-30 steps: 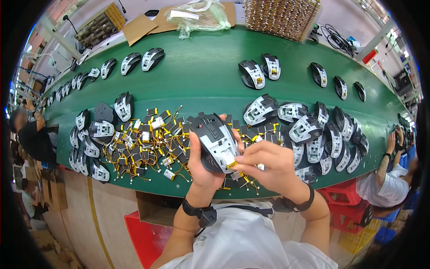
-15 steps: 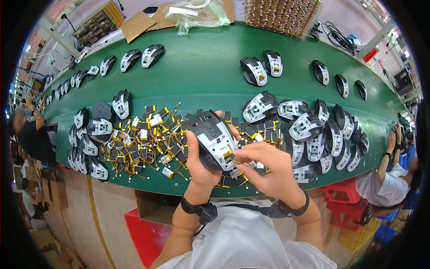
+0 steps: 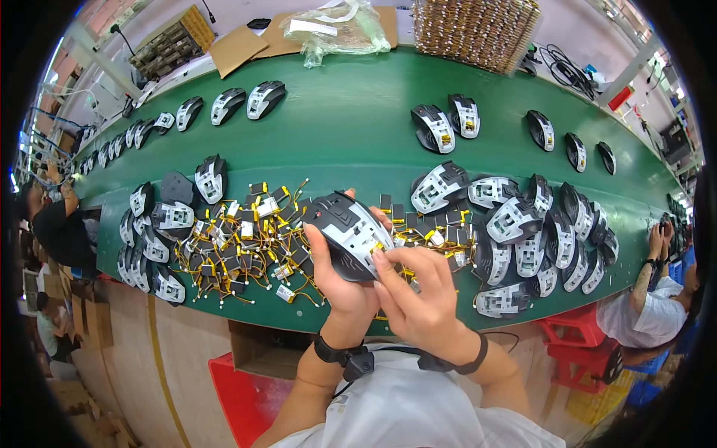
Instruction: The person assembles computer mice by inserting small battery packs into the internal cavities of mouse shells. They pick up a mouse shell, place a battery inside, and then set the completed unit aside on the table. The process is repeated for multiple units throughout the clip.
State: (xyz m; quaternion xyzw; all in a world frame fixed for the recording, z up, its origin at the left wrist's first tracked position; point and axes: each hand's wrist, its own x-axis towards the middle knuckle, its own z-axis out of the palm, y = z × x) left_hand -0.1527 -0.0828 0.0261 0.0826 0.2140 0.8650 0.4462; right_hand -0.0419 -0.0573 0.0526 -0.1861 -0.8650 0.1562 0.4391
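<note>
My left hand cradles a black and silver computer mouse over the bench, thumb along one side and fingertips round the other. Its underside faces up. A small yellow-taped battery shows at the near end of the silver plate. Against that spot, the thumb and index finger of my right hand are drawn together; what sits between them is hidden. Beneath and left of the mouse spreads a heap of small wired batteries with yellow tape and white plugs, and more batteries lie to its right.
Upturned mice crowd the right and left of the green bench. Others stand in a spaced row along the belt. Behind are a plastic bag and a stacked block of parts. Co-workers sit at both ends.
The view has shifted slightly. My right fingers have come from the mouse's edge, where they pinched thin wires, in over the yellow-taped battery. My left hand keeps hold of the mouse.
</note>
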